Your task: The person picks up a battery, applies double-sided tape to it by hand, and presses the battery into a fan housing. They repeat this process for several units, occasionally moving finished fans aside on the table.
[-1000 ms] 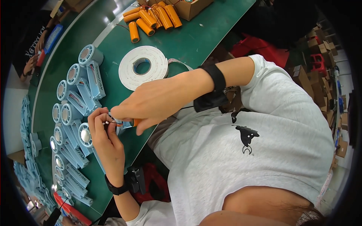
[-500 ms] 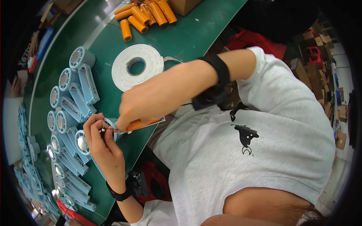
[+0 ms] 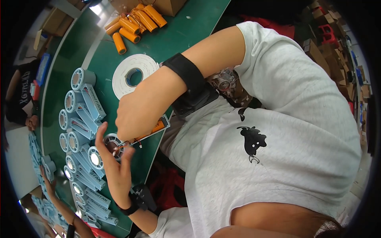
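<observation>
A light blue handheld fan [image 3: 108,139] lies at the table's near edge, its round head between my hands. Its handle stretches right under my right hand, with an orange battery [image 3: 158,126] showing inside. Thin red and black wires [image 3: 127,146] run across the fan head, and a small white connector [image 3: 140,146] hangs at one end. My right hand [image 3: 139,109] is closed at these wires, knuckles up; its fingertips are mostly hidden. Beside the fan head, my left hand [image 3: 117,170] is open, thumb and forefinger apart, with nothing seen gripped.
A white tape roll [image 3: 147,63] lies beyond my right hand. Several orange batteries [image 3: 129,25] with wires are piled farther off. Several blue fans [image 3: 93,105] stand in rows at the left. Across the table are a person's arm [image 3: 65,208] and another person's hands [image 3: 31,122].
My left hand has let go of the wires, its thumb and forefinger spreading. The right hand has turned knuckles-up and shifted slightly left. A co-worker's arm has come in at lower left.
</observation>
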`<move>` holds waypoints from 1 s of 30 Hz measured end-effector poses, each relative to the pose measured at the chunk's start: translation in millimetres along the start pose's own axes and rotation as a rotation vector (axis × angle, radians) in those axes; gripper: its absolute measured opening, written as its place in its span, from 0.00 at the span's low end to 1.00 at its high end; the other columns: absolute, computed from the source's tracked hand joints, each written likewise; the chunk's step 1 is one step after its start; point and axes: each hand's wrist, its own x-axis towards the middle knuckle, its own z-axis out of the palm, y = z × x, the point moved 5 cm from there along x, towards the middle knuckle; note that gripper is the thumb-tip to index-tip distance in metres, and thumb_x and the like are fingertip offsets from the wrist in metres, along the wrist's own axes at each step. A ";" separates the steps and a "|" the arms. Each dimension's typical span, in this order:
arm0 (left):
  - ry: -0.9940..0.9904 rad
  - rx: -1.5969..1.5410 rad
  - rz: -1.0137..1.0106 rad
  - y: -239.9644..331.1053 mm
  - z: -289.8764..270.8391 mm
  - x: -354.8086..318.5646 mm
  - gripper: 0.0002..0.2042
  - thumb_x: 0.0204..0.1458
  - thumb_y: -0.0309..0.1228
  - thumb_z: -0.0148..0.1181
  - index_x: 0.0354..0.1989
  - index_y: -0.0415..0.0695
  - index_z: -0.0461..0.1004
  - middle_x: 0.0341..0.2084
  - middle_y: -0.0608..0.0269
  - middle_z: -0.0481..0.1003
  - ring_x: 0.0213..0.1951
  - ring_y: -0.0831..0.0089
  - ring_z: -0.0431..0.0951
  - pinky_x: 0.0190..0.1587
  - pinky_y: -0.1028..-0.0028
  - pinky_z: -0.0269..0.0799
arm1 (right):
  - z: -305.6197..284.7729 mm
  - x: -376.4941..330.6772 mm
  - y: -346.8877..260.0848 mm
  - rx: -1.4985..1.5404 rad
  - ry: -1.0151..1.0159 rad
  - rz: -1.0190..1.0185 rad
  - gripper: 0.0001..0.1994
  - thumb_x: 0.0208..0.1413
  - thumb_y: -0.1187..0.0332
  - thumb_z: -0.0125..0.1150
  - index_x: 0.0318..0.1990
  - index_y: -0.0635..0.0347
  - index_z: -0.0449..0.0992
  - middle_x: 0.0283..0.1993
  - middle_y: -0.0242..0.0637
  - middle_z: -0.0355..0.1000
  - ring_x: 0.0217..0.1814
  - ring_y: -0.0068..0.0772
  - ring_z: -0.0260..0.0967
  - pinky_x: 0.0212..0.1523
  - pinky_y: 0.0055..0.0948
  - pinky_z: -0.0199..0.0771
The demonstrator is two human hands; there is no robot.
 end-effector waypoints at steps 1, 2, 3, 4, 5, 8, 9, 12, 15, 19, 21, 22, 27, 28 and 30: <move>-0.051 -0.042 -0.028 3.1 -2.5 -4.5 0.18 0.41 0.17 0.53 0.44 0.37 0.63 0.46 0.55 0.62 0.48 0.60 0.63 0.50 0.68 0.58 | -1.7 -1.0 -3.4 0.021 0.047 -0.063 0.14 0.41 0.70 0.57 0.40 0.54 0.73 0.30 0.36 0.71 0.32 0.39 0.71 0.29 0.37 0.70; -0.050 -0.043 -0.022 3.6 -1.4 -4.7 0.18 0.41 0.17 0.53 0.44 0.37 0.63 0.46 0.55 0.62 0.48 0.60 0.63 0.50 0.68 0.58 | -0.5 -5.6 -5.3 0.054 0.094 -0.106 0.14 0.41 0.70 0.56 0.40 0.54 0.73 0.31 0.37 0.71 0.32 0.40 0.71 0.28 0.37 0.70; -0.065 0.128 0.027 4.1 1.2 -4.3 0.19 0.39 0.16 0.54 0.43 0.37 0.63 0.46 0.54 0.62 0.48 0.58 0.62 0.50 0.67 0.58 | 2.7 -8.0 -5.1 0.050 0.094 -0.102 0.14 0.41 0.70 0.56 0.40 0.54 0.73 0.31 0.37 0.71 0.32 0.40 0.71 0.28 0.37 0.70; -0.078 0.299 0.072 3.8 4.6 -4.0 0.21 0.37 0.15 0.55 0.43 0.38 0.62 0.46 0.54 0.62 0.49 0.56 0.61 0.50 0.65 0.58 | 1.7 -10.8 -7.9 0.039 0.182 -0.168 0.11 0.42 0.70 0.57 0.37 0.57 0.73 0.30 0.38 0.71 0.31 0.40 0.71 0.28 0.37 0.70; -0.091 0.471 0.115 4.3 8.5 -4.2 0.22 0.34 0.15 0.56 0.43 0.38 0.62 0.46 0.54 0.62 0.49 0.54 0.60 0.50 0.64 0.59 | 0.9 -13.7 -10.4 0.029 0.271 -0.235 0.09 0.42 0.70 0.57 0.33 0.60 0.73 0.30 0.39 0.70 0.31 0.40 0.70 0.27 0.37 0.70; -0.045 0.485 0.109 4.0 12.2 -4.3 0.24 0.32 0.13 0.56 0.43 0.39 0.62 0.46 0.53 0.61 0.49 0.52 0.60 0.49 0.62 0.59 | -1.2 -17.3 -14.2 0.069 0.336 -0.266 0.07 0.43 0.70 0.57 0.30 0.62 0.73 0.30 0.40 0.69 0.31 0.41 0.70 0.26 0.37 0.70; -0.023 0.493 0.104 4.2 12.1 -4.3 0.24 0.31 0.13 0.56 0.43 0.39 0.62 0.46 0.52 0.61 0.49 0.52 0.60 0.49 0.61 0.59 | -1.1 -17.0 -14.3 0.120 0.311 -0.224 0.07 0.42 0.70 0.57 0.30 0.62 0.73 0.31 0.40 0.68 0.32 0.41 0.70 0.27 0.37 0.70; -0.021 0.485 0.089 4.9 13.7 -4.4 0.25 0.31 0.12 0.55 0.43 0.39 0.62 0.46 0.52 0.61 0.49 0.52 0.60 0.49 0.61 0.59 | -4.3 -26.2 -14.7 0.221 0.309 -0.191 0.07 0.42 0.71 0.58 0.30 0.62 0.73 0.31 0.39 0.67 0.33 0.41 0.69 0.27 0.36 0.69; -0.036 0.474 0.073 5.8 12.4 0.2 0.24 0.31 0.12 0.55 0.43 0.39 0.63 0.45 0.53 0.61 0.49 0.52 0.60 0.49 0.61 0.59 | -7.0 -47.4 -17.6 0.323 0.345 -0.196 0.08 0.41 0.72 0.59 0.31 0.64 0.72 0.31 0.40 0.66 0.32 0.42 0.68 0.27 0.36 0.69; -0.067 0.496 0.072 3.9 11.7 -1.8 0.23 0.31 0.12 0.55 0.41 0.40 0.64 0.45 0.53 0.61 0.49 0.52 0.60 0.49 0.61 0.59 | 1.7 -67.9 -20.8 0.287 0.624 -0.183 0.09 0.40 0.78 0.58 0.33 0.64 0.71 0.30 0.43 0.68 0.30 0.43 0.70 0.28 0.32 0.70; -0.048 0.552 0.089 1.9 12.3 -5.2 0.22 0.31 0.13 0.55 0.40 0.41 0.65 0.45 0.53 0.61 0.49 0.53 0.60 0.49 0.61 0.59 | -3.3 -79.0 -20.8 0.386 0.953 -0.292 0.11 0.39 0.80 0.58 0.34 0.64 0.71 0.31 0.44 0.69 0.29 0.42 0.70 0.29 0.28 0.70; -0.044 0.549 0.086 1.8 14.4 -4.1 0.22 0.31 0.13 0.55 0.40 0.41 0.65 0.45 0.53 0.61 0.49 0.53 0.60 0.49 0.61 0.59 | -12.3 -88.2 -21.6 0.440 1.112 -0.348 0.12 0.39 0.82 0.57 0.35 0.64 0.71 0.31 0.45 0.70 0.28 0.41 0.70 0.29 0.26 0.71; -0.040 0.663 0.100 2.2 15.7 -3.5 0.22 0.30 0.13 0.56 0.39 0.43 0.67 0.44 0.55 0.61 0.48 0.54 0.60 0.48 0.62 0.59 | -36.0 -109.7 -17.2 0.596 1.305 -0.402 0.14 0.39 0.82 0.57 0.37 0.65 0.70 0.32 0.42 0.71 0.28 0.37 0.70 0.28 0.24 0.70; -0.038 0.657 0.099 -0.9 15.0 -4.8 0.23 0.30 0.13 0.57 0.39 0.43 0.67 0.45 0.55 0.61 0.48 0.54 0.60 0.48 0.62 0.59 | -29.6 -100.7 -16.1 0.603 1.141 -0.278 0.14 0.39 0.82 0.58 0.38 0.65 0.70 0.32 0.41 0.71 0.28 0.37 0.70 0.28 0.25 0.70; -0.042 0.652 0.120 2.7 17.0 -0.5 0.23 0.30 0.13 0.57 0.40 0.43 0.67 0.45 0.55 0.61 0.48 0.54 0.60 0.48 0.61 0.59 | -9.3 -86.1 -9.4 0.642 0.997 -0.294 0.11 0.41 0.81 0.56 0.36 0.66 0.69 0.28 0.40 0.69 0.28 0.39 0.70 0.28 0.28 0.69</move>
